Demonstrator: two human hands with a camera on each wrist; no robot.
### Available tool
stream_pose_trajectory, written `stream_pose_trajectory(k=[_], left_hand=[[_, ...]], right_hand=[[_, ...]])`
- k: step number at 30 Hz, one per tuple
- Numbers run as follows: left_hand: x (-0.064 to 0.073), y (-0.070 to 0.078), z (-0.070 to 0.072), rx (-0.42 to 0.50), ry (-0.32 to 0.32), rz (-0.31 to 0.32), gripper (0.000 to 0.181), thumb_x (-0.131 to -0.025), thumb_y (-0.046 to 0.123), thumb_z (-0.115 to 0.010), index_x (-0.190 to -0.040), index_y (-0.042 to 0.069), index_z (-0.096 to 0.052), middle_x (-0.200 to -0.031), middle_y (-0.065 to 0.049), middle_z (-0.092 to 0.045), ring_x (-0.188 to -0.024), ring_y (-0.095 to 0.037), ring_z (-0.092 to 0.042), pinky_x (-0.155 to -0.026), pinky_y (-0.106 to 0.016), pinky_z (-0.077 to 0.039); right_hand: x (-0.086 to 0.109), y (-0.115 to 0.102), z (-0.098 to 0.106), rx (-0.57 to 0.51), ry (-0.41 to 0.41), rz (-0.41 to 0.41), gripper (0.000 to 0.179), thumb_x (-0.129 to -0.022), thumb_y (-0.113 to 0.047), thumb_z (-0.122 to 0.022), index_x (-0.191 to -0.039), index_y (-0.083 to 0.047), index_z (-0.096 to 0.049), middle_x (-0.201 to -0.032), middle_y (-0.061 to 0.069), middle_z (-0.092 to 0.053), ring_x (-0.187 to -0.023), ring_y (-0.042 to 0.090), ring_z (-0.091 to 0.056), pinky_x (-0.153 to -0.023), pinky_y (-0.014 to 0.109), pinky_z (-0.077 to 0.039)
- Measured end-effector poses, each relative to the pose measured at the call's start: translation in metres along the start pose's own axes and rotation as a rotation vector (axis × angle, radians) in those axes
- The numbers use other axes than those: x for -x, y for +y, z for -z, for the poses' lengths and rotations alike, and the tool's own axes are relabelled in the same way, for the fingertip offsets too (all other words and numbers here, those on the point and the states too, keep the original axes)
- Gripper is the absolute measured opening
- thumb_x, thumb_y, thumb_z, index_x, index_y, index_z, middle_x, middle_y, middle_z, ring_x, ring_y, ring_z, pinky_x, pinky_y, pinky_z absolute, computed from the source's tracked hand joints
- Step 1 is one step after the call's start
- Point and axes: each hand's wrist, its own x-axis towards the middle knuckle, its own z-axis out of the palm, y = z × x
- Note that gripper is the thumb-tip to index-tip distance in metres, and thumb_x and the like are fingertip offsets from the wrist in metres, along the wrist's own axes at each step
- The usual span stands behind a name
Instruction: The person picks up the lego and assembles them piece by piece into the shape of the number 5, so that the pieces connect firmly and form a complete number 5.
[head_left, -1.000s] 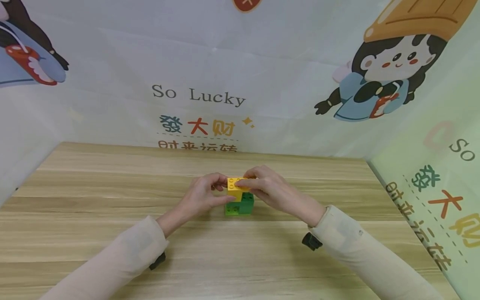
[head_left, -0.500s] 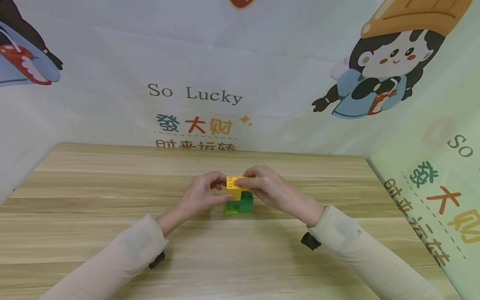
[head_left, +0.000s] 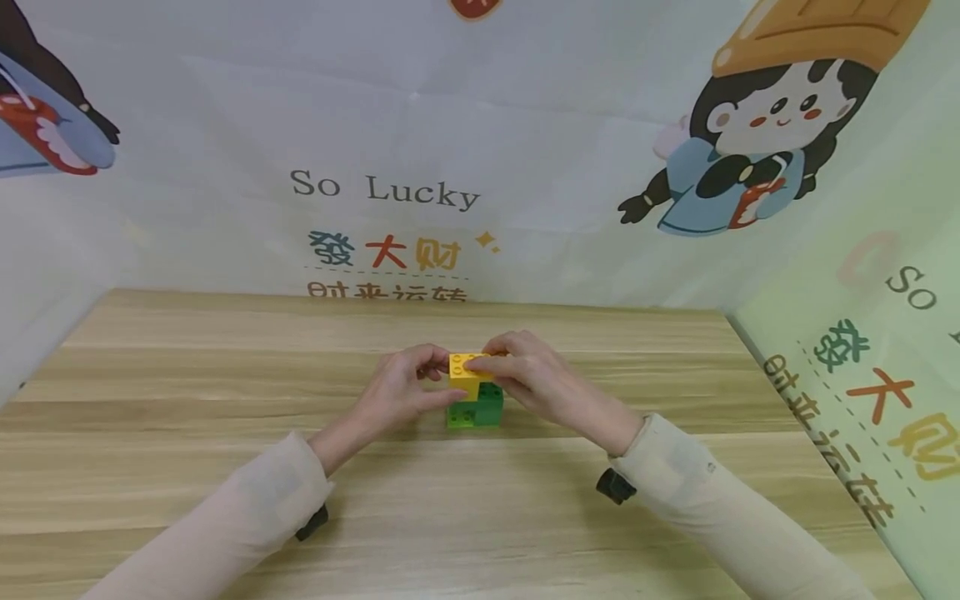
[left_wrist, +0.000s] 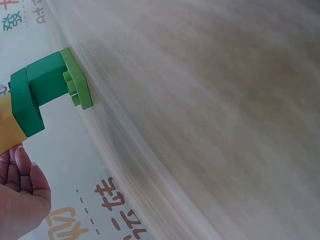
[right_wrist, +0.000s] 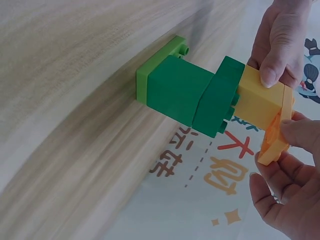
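A small tower of toy building bricks stands upright on the table. A light green plate (right_wrist: 145,82) forms its foot, with dark green bricks (right_wrist: 180,90) stacked above, the upper one offset. Over these sits a yellow brick (right_wrist: 257,97), topped by a flat orange-yellow plate (right_wrist: 275,142) that juts out sideways. My left hand (head_left: 397,387) holds the yellow brick from the left, thumb on its near face. From the right, my right hand (head_left: 540,375) pinches the jutting plate; in the head view its fingers hide part of that plate. Only part of the left hand (left_wrist: 22,192) shows in the left wrist view.
The wood-grain table (head_left: 360,533) extends around the tower on all sides. Printed cloth walls (head_left: 225,150) rise behind the table and along its left and right edges. Dark wrist devices (head_left: 617,485) show beneath the pale sleeves (head_left: 712,492).
The head view has shifted slightly, so the scene sits a little further left. Both hands keep their places on the bricks, and the tower looks the same.
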Motion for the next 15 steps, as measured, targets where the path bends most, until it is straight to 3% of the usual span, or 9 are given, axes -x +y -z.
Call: stream_pose_trajectory(k=[8,15], left_hand=[[0.0004,-0.0009,-0.0008,-0.022,-0.008,0.013,0.034,-0.075,0.018,-0.080,-0.102,0.003,-0.065,-0.096,-0.006,-0.069,-0.083,-0.015,-0.058,-0.074,-0.027,-0.051],[0.0003,-0.0009,-0.0004,-0.008,0.000,0.008,0.033,-0.075,0.017,-0.080,-0.101,0.004,-0.065,-0.096,-0.006,-0.068,-0.083,-0.015,-0.058,-0.075,-0.028,-0.051]], right_hand=[[0.0045,0.0016,-0.0058,-0.039,0.045,-0.009,0.030,-0.083,0.002,-0.067,-0.111,-0.008,-0.069,-0.106,0.011,-0.063,-0.096,0.024,-0.056,-0.081,0.033,-0.049],[0.0010,-0.0016,-0.0017,-0.015,0.023,-0.010,0.028,-0.084,0.000,-0.066,-0.110,-0.009,-0.070,-0.104,0.011,-0.063,-0.096,0.024,-0.057,-0.083,0.034,-0.050]])
